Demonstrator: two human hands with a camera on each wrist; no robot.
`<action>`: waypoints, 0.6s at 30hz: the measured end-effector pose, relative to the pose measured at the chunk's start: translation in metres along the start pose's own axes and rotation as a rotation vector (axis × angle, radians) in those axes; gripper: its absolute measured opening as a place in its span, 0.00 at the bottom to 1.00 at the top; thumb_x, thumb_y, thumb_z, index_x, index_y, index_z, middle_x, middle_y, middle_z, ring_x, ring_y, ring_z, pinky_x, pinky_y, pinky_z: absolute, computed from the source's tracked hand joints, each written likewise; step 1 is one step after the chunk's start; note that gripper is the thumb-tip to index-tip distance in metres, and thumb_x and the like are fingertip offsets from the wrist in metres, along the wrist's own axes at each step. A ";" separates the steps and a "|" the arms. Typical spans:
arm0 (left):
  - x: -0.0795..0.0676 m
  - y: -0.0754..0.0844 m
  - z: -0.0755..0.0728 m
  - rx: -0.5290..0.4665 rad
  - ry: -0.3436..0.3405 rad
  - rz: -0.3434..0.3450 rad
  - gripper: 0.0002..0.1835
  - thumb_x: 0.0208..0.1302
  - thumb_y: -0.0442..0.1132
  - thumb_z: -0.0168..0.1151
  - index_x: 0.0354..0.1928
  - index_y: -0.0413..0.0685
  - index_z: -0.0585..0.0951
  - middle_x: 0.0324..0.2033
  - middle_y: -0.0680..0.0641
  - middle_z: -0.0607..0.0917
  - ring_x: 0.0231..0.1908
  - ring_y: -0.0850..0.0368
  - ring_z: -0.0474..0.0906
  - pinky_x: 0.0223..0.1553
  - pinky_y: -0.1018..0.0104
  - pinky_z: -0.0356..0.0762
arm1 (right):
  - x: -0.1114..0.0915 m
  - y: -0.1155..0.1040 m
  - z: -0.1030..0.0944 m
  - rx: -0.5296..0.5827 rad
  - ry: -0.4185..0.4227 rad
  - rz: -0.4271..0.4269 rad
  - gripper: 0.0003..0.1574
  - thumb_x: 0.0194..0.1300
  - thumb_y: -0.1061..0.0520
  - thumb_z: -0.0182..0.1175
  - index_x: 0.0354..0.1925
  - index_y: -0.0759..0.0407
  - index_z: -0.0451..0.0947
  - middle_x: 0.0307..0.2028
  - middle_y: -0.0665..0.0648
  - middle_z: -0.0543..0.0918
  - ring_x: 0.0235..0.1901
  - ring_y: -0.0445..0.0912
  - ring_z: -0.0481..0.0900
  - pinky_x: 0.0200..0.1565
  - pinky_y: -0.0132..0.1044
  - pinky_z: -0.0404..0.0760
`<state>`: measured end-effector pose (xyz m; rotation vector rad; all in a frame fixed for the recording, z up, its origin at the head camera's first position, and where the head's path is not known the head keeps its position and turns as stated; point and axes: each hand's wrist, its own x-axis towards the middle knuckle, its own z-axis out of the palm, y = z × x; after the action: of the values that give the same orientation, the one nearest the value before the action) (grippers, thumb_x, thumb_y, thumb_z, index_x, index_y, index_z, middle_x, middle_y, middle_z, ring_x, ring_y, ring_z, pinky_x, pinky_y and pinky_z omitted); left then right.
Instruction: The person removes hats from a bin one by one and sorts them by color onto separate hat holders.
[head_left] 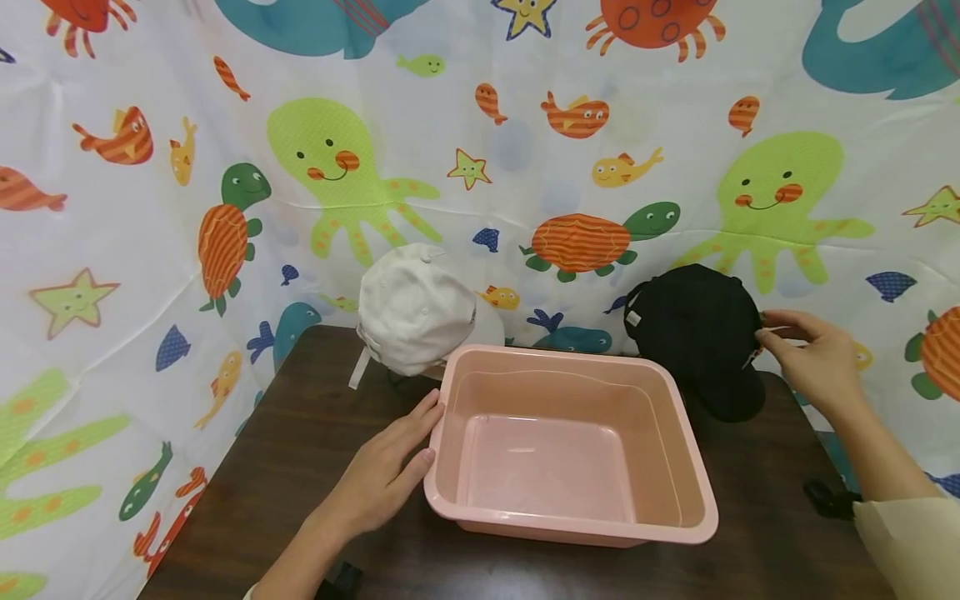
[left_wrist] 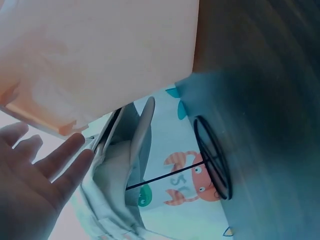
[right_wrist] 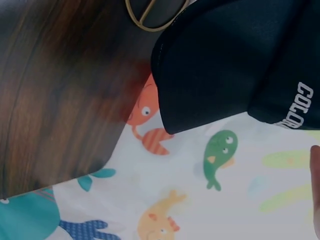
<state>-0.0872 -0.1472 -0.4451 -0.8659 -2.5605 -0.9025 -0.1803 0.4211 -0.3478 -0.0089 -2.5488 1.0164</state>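
My left hand (head_left: 386, 471) lies with straight fingers against the left rim of a pink plastic basin (head_left: 693, 450), whose inside holds nothing. Behind that hand, a white cap (head_left: 416, 308) sits on a thin black wire stand (left_wrist: 227, 180) with a ring base. At the far right, my right hand (head_left: 817, 358) has its thumb and index fingertips apart at the side of a black cap (head_left: 693, 325). White lettering shows on the black cap's front in the right wrist view, where a fingertip (right_wrist: 316, 185) stands just clear of it.
A dark wooden table (head_left: 262, 467) bears everything. Behind hangs a white curtain (head_left: 450, 100) printed with sea animals. Beneath the black cap shows a gold ring base (right_wrist: 150, 25). A small black object (head_left: 828, 500) is by the right sleeve (head_left: 907, 542).
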 end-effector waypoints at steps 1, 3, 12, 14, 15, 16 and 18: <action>0.001 0.000 -0.002 0.004 0.001 -0.003 0.30 0.78 0.40 0.56 0.80 0.51 0.67 0.79 0.50 0.64 0.74 0.50 0.68 0.67 0.45 0.73 | -0.001 -0.001 -0.001 0.004 0.000 -0.002 0.28 0.74 0.53 0.64 0.64 0.71 0.79 0.36 0.20 0.75 0.37 0.18 0.74 0.36 0.14 0.74; 0.003 -0.001 -0.005 0.012 0.004 -0.008 0.31 0.78 0.41 0.56 0.80 0.51 0.66 0.79 0.50 0.64 0.74 0.49 0.68 0.67 0.44 0.72 | -0.005 -0.001 -0.002 0.000 0.011 -0.009 0.29 0.75 0.53 0.63 0.64 0.71 0.78 0.38 0.21 0.75 0.38 0.18 0.74 0.38 0.12 0.72; 0.010 -0.010 -0.024 0.112 0.033 -0.013 0.32 0.77 0.44 0.58 0.79 0.49 0.67 0.79 0.48 0.65 0.73 0.47 0.70 0.67 0.42 0.72 | -0.026 0.000 -0.004 0.041 0.092 -0.110 0.30 0.73 0.58 0.65 0.67 0.71 0.74 0.43 0.20 0.76 0.44 0.17 0.74 0.44 0.09 0.70; 0.010 -0.014 -0.029 0.144 0.054 -0.015 0.32 0.76 0.43 0.58 0.79 0.47 0.68 0.79 0.47 0.65 0.72 0.45 0.71 0.67 0.42 0.72 | -0.032 0.001 -0.003 0.042 0.087 -0.132 0.31 0.73 0.58 0.65 0.69 0.70 0.73 0.48 0.21 0.76 0.47 0.17 0.74 0.46 0.09 0.69; 0.010 -0.016 -0.031 0.160 0.065 -0.016 0.32 0.75 0.43 0.59 0.78 0.46 0.69 0.79 0.47 0.66 0.72 0.45 0.71 0.66 0.41 0.73 | -0.036 0.002 -0.003 0.031 0.079 -0.136 0.32 0.74 0.58 0.64 0.71 0.68 0.72 0.51 0.22 0.76 0.48 0.16 0.72 0.47 0.09 0.68; 0.009 -0.018 -0.033 0.177 0.075 -0.019 0.32 0.75 0.43 0.59 0.78 0.45 0.69 0.78 0.46 0.66 0.71 0.44 0.71 0.66 0.41 0.73 | -0.039 0.004 -0.003 0.019 0.074 -0.140 0.32 0.74 0.57 0.64 0.72 0.67 0.71 0.54 0.24 0.77 0.49 0.15 0.71 0.48 0.08 0.67; 0.008 -0.021 -0.036 0.207 0.089 -0.029 0.32 0.75 0.44 0.59 0.77 0.43 0.69 0.78 0.45 0.66 0.71 0.42 0.71 0.65 0.39 0.73 | -0.047 0.006 -0.002 -0.021 0.065 -0.139 0.33 0.75 0.55 0.63 0.74 0.62 0.70 0.62 0.33 0.78 0.50 0.13 0.67 0.50 0.08 0.65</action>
<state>-0.1047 -0.1803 -0.4238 -0.7142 -2.5388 -0.6529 -0.1368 0.4199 -0.3675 0.1256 -2.4632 0.9206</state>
